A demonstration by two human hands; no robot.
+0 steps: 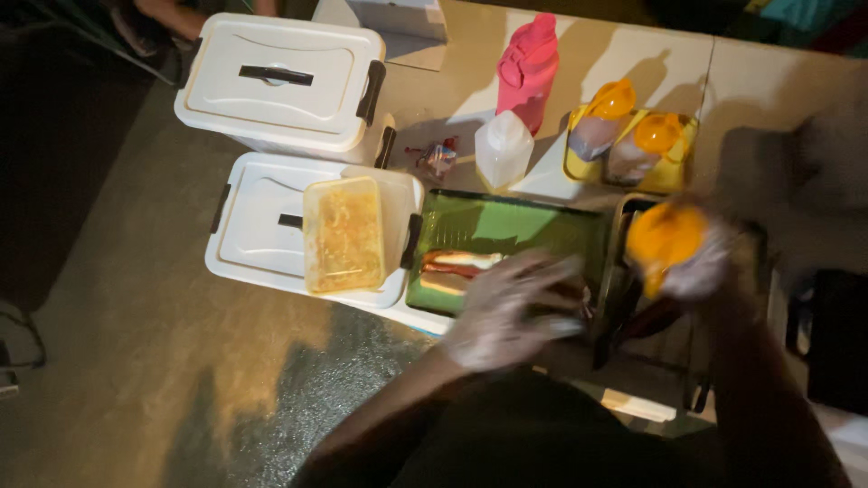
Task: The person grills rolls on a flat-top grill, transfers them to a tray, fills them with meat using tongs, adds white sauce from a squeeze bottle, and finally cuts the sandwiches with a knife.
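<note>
Looking down from my head, much is blurred: my right hand (pixel 692 258) is smeared by motion, and my own dark body hides the near edge of the table (pixel 778 63). What lies under my left hand (pixel 511 312) I cannot make out, nor whether that hand grips anything; it is gloved in thin plastic, fingers spread and curved over the right end of the green tray (pixel 506 226).

In that tray lies a hot dog in a bun (pixel 457 265), just left of my left hand's fingertips. A clear tub with yellowish food (pixel 344 233) rests on the lid of the nearer white box (pixel 258 230); a second white box (pixel 285 81) stands behind it, lid clipped shut. A yellow tray (pixel 674 176) holds two bottles with orange caps (pixel 615 113). A pink bottle (pixel 529 63) and a clear white bottle (pixel 503 149) stand between box and yellow tray.

My right hand is closed around an orange-capped bottle (pixel 665 237), held above a dark tray (pixel 633 206) to the right of the hot dog.
</note>
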